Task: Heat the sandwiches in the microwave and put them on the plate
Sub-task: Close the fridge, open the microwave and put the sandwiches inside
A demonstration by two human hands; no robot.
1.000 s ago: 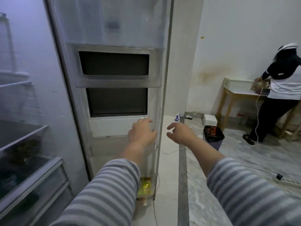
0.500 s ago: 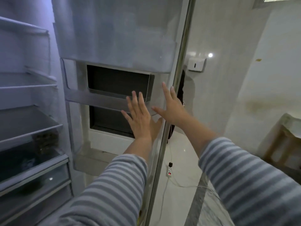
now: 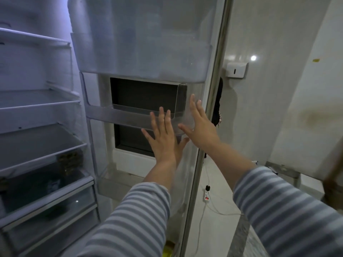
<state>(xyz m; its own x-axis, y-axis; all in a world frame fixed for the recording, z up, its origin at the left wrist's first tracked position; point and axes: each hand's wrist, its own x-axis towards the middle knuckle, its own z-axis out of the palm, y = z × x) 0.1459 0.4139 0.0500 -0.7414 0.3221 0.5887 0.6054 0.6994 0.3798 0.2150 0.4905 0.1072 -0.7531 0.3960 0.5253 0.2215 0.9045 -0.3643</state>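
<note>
Two hands are laid flat, fingers straight and holding nothing, on the inside of the open fridge door [image 3: 148,43]: the left hand [image 3: 163,138] just beside the right hand [image 3: 199,127], which sits at the door's edge. A second ago they hung lower, fingers loosely curled; they are now raised and pressed on, so closing is judged underway. One dark stack, possibly sandwiches [image 3: 70,161], is seen low to the left hand's left; zero plates, zero microwaves.
</note>
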